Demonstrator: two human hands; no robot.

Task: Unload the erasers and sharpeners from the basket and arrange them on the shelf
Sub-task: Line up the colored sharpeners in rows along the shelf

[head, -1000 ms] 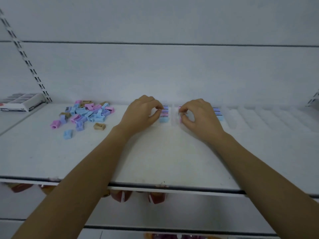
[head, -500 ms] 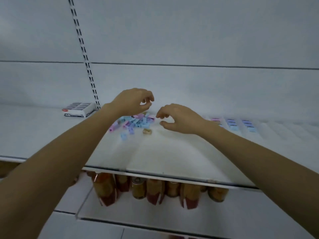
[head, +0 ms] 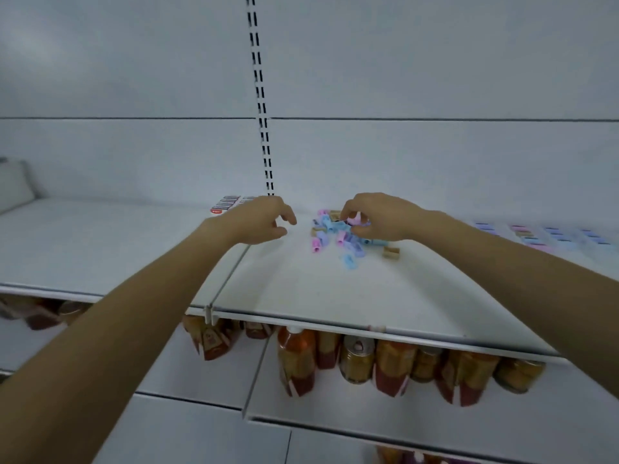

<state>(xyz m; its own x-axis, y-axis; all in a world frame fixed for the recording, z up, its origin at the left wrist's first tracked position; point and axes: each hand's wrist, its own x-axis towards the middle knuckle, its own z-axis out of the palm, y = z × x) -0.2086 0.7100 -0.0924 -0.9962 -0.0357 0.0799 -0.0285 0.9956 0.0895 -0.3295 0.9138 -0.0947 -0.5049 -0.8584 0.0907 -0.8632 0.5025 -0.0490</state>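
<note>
Pile (head: pixel 338 241) of pink, blue and tan pieces sits mid-shelf (head: pixel 301 289). Right hand (head: pixel 378 216) at pile's far side, fingers curled, pinching a pink sharpener (head: pixel 355 217). Left hand (head: pixel 258 221) just left of pile, loosely curled, holding nothing. Sorted rows (head: pixel 542 234) at right.

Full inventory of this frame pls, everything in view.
loose sharpeners: pile, pink, blue, tan, mid shelf
arranged sharpeners: several rows, blue, pink, tan, shelf right
box: one, white, red label, shelf back
shelf: one, white
slotted upright: one, white, back wall
bottles and cans: several, orange-brown, lower shelf
left hand: empty, fingers loosely curled, above shelf
right hand: pinches pink sharpener at pile
</note>
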